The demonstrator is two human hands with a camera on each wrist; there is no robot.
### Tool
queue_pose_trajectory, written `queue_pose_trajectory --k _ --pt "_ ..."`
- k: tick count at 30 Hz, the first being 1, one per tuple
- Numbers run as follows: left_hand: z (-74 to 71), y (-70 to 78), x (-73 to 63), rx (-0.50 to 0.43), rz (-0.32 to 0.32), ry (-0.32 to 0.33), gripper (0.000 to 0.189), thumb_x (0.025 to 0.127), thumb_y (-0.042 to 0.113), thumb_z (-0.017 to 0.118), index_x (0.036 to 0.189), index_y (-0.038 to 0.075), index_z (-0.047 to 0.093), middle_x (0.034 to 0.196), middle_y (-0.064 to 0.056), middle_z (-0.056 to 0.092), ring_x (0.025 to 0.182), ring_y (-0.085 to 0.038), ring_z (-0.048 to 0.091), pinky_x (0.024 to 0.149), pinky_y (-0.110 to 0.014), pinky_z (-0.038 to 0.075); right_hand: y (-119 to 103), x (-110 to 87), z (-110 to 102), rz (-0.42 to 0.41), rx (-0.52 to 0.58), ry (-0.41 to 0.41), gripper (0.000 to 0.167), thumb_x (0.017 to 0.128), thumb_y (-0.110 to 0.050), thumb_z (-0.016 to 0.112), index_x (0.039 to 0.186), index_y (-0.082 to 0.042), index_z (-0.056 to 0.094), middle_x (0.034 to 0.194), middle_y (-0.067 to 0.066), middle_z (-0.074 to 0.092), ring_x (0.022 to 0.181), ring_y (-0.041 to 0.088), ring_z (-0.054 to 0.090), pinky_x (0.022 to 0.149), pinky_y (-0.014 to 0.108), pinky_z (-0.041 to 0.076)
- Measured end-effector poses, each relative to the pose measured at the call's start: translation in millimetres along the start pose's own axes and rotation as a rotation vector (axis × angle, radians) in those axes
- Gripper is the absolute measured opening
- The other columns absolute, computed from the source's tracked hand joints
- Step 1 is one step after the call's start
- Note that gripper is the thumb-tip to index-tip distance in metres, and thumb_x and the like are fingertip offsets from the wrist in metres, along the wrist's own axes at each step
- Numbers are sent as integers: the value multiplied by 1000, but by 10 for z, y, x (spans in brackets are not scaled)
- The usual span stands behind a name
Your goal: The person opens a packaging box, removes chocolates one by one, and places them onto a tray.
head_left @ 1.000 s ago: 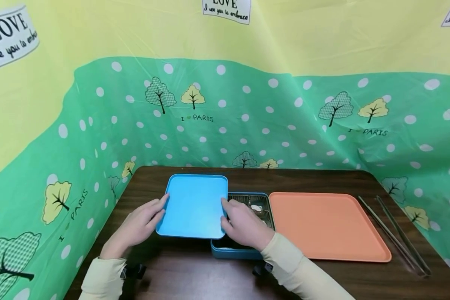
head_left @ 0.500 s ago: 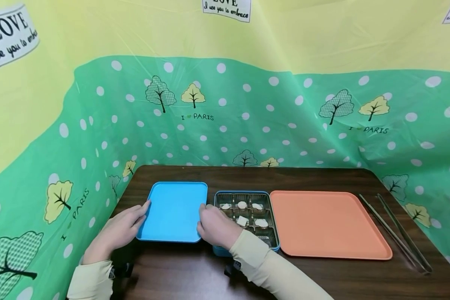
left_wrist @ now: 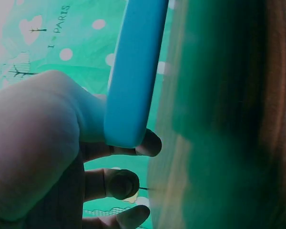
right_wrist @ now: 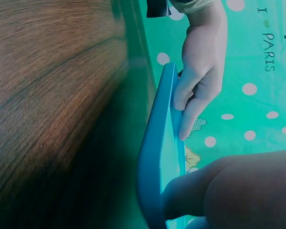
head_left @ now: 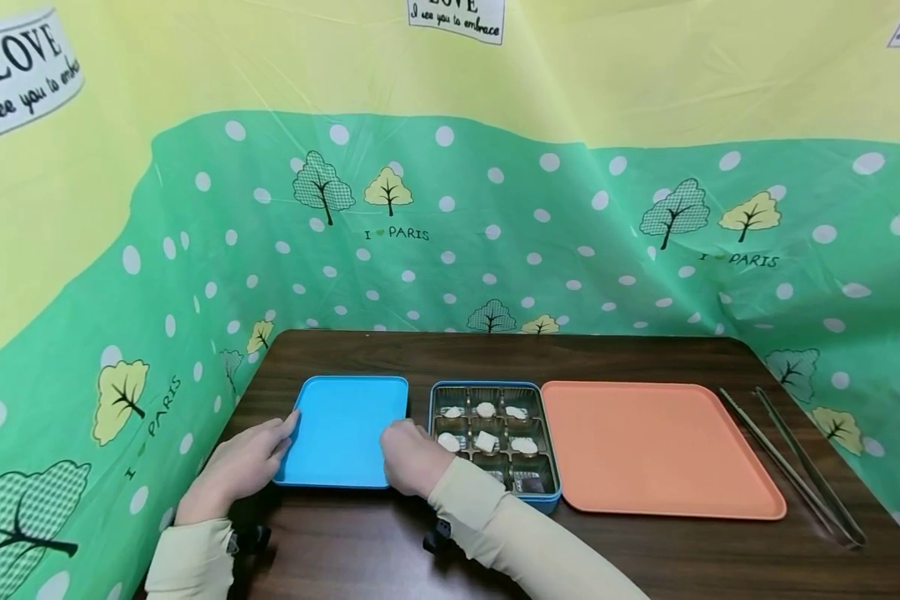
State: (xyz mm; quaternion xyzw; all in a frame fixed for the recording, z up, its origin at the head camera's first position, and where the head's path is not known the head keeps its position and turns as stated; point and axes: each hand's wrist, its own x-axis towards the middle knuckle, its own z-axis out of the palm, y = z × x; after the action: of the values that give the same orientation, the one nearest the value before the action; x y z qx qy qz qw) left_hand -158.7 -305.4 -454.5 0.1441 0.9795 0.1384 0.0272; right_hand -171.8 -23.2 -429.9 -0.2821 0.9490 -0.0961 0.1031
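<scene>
A shallow, square blue lid point(head_left: 343, 435) lies level close over the table's left half, its rim showing all round. My left hand point(head_left: 243, 461) grips its left edge. In the left wrist view the lid's side wall point(left_wrist: 133, 86) sits between thumb and fingers, with fingertips reaching beneath. My right hand point(head_left: 411, 457) holds the right edge; the right wrist view has the thumb point(right_wrist: 186, 195) pressed over the rim. Right beside that hand stands the blue box point(head_left: 546, 503), uncovered, with a dark divided insert. White pieces point(head_left: 485, 442) sit in several compartments; my right hand and sleeve hide its front left corner.
An orange tray point(head_left: 660, 450) lies against the box's right side. Farther right are long metal tongs point(head_left: 802, 483), spread at the far end and joined near me. A green and yellow printed cloth point(head_left: 450, 275) hangs behind the dark wooden table point(head_left: 360, 558).
Both hands have carried the blue lid leftward, from over the box to beside it, and lowered it. Most of the box's compartments have come into view.
</scene>
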Motion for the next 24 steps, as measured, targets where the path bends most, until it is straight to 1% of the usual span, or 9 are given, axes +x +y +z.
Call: queue_pose_trajectory --k 3,6,7,8,12,14,18,20,24 --pt "52 2 10 21 -20 -7 52 107 13 57 156 2 48 131 -15 68 113 -32 68 79 -46 56 -61 43 19 43 -82 -59 33 95 -8 70 66 -13 55 76 6 53 62 16 39 53 29 39" --pt "85 24 25 41 -37 -5 51 106 12 58 155 3 50 129 -14 69 109 -29 68 74 -43 53 -106 72 36 48 -157 -73 24 91 -11 77 71 -12 65 80 8 61 68 17 45 58 30 45" --pt "89 34 31 51 -38 -4 51 105 12 58 155 3 51 130 -14 69 110 -30 68 74 -43 54 -116 79 45 49 -172 -76 22 90 -12 78 71 -12 66 80 8 62 69 17 47 59 31 46" --pt "93 44 38 63 -37 -3 51 105 12 59 154 3 51 132 -14 69 112 -30 68 75 -43 54 -124 82 51 49 -179 -79 22 90 -12 79 71 -11 66 79 9 62 69 17 47 58 31 46" --pt "96 82 65 97 -36 -15 53 102 10 62 153 2 52 128 -14 69 107 -30 68 71 -43 53 -141 92 87 54 -194 -94 23 90 -16 81 71 -10 67 78 11 61 67 18 47 57 31 43" --pt "104 93 72 111 -41 -26 53 102 9 62 153 1 53 127 -15 70 107 -30 68 72 -44 54 -140 94 103 53 -197 -93 25 90 -16 80 70 -10 67 78 12 60 66 17 46 54 31 41" --pt "130 93 87 126 -56 -49 53 101 8 62 153 1 53 133 -17 68 114 -35 68 75 -49 56 -126 95 146 56 -174 -74 32 95 -15 75 65 -11 64 74 11 56 62 16 40 50 31 34" --pt "151 90 93 129 -64 -60 52 101 8 61 153 2 53 130 -15 69 109 -33 69 71 -47 54 -122 96 168 62 -160 -64 33 96 -15 73 64 -11 63 74 11 54 61 16 38 49 31 32" --pt "179 93 93 146 -73 -77 51 102 10 62 152 3 55 128 -14 69 105 -31 69 69 -44 53 -139 93 196 78 -166 -54 27 95 -16 74 70 -9 68 76 13 55 61 17 44 47 30 37"
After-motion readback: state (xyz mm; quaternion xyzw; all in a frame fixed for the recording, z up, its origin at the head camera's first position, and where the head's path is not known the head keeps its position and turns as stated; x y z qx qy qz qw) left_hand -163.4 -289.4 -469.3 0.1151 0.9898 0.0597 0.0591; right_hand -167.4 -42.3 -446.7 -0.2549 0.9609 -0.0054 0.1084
